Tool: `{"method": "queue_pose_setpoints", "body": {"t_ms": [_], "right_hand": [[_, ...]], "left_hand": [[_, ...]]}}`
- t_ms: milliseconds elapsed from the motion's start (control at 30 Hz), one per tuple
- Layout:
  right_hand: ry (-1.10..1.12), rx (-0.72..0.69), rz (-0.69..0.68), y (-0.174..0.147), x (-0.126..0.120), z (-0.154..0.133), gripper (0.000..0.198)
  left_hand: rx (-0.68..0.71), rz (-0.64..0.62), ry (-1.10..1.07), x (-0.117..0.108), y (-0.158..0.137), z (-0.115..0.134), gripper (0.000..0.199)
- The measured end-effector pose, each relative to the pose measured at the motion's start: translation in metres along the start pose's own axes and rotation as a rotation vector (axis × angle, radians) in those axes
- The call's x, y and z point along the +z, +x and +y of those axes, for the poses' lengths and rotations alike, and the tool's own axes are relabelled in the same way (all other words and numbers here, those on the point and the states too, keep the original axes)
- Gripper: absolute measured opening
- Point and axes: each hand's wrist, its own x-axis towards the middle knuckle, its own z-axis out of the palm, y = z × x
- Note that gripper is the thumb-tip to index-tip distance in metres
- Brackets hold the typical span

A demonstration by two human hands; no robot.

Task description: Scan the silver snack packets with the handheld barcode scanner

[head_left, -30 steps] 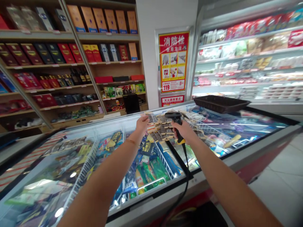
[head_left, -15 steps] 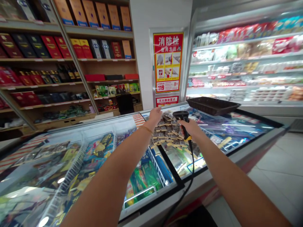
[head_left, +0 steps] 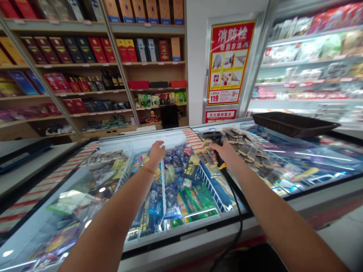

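hands of the person reach out over a long freezer chest (head_left: 181,241) that fills the lower half of the frame. the right hand (head_left: 227,155), a little right of the middle, is closed around the handle of a black barcode scanner (head_left: 213,140); the fingers wrap it fully and the scanner head points to the back of the frame. a black cable (head_left: 237,211) hangs from the handle down to the lower edge of the frame, passing over the front rim of the freezer.

the left hand (head_left: 157,150), just left of the middle, lies with the palm down on the glass lid (head_left: 85,189) near the back rim. its fingers are loosely bent and hold nothing; whether the tips press on the rim or only on the glass, one cannot tell. a thin band (head_left: 148,170) is on the wrist.

right of the scanner, many small packets (head_left: 249,149) are spread on the glass. under the lid, between the two hands, coloured frozen goods (head_left: 181,189) lie in compartments parted by a white wire divider (head_left: 211,185).

at the right of the frame a dark tray (head_left: 295,124) stands on the freezer. above it, at the upper middle, hangs a red and yellow poster (head_left: 229,64). wooden shelves (head_left: 85,64) with boxes fill the upper left.
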Motion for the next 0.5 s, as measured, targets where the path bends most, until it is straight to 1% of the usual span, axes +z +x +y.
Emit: {"method": "queue_pose_setpoints", "body": {"t_ms": [133,200,233,300,333,433,500], "right_hand": [[-0.010,-0.008,-0.099,-0.006,0.055,0.019,0.025],[0.005,-0.019,-0.130,-0.008,0.073,0.031,0.027],[0.001,-0.022,-0.137,-0.009,0.080,0.036,0.027],[-0.039,-0.030,-0.148,-0.010,0.086,0.047,0.029],[-0.067,-0.031,-0.154,-0.010,0.086,0.051,0.031],[-0.142,-0.031,-0.139,-0.008,0.081,0.059,0.033],[-0.167,-0.032,-0.123,-0.006,0.076,0.063,0.033]], "left_hand": [[-0.049,0.099,0.187,-0.074,-0.002,-0.055,0.038],[-0.081,0.154,0.319,-0.107,-0.001,-0.079,0.046],[-0.100,0.181,0.440,-0.123,0.001,-0.090,0.048],[-0.141,0.220,0.655,-0.152,0.008,-0.110,0.052],[-0.151,0.228,0.721,-0.165,0.014,-0.119,0.056],[-0.221,0.251,0.798,-0.194,0.035,-0.137,0.074],[-0.289,0.235,0.808,-0.203,0.051,-0.143,0.087]]}}
